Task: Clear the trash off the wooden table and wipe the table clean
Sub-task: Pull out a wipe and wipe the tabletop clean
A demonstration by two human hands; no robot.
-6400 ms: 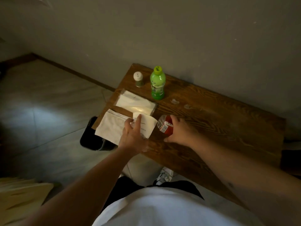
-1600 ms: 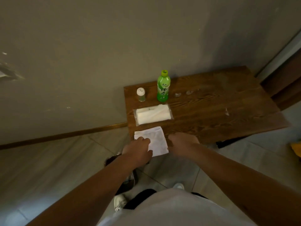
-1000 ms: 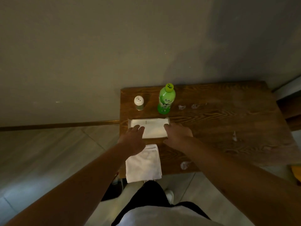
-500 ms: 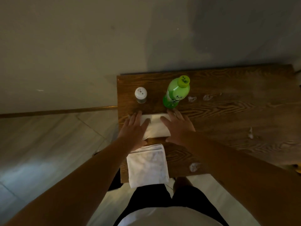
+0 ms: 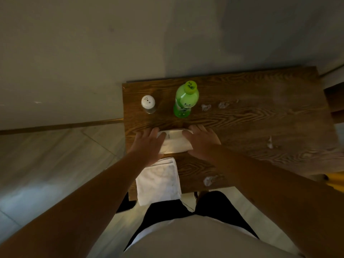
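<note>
A wooden table [image 5: 260,120] stands against the wall. Both hands rest on a white tissue pack [image 5: 174,141] near its left front: my left hand [image 5: 149,144] covers the pack's left end, my right hand [image 5: 202,141] its right end, fingers spread flat. A white folded cloth [image 5: 159,181] lies at the front edge, overhanging it. Crumpled scraps of trash lie on the wood: two [image 5: 206,107] [image 5: 223,104] beside the bottle, one [image 5: 209,180] near the front edge, one [image 5: 269,144] to the right.
A green bottle [image 5: 185,99] and a white-capped shaker [image 5: 148,104] stand at the back left of the table. A dark object [image 5: 124,203] sits on the tiled floor under the table's front left corner. Something yellow [image 5: 335,181] shows at the right edge.
Both hands moved from the cloth at the table's edge up to the tissue pack and now press on its two ends. The view has tilted further down.
</note>
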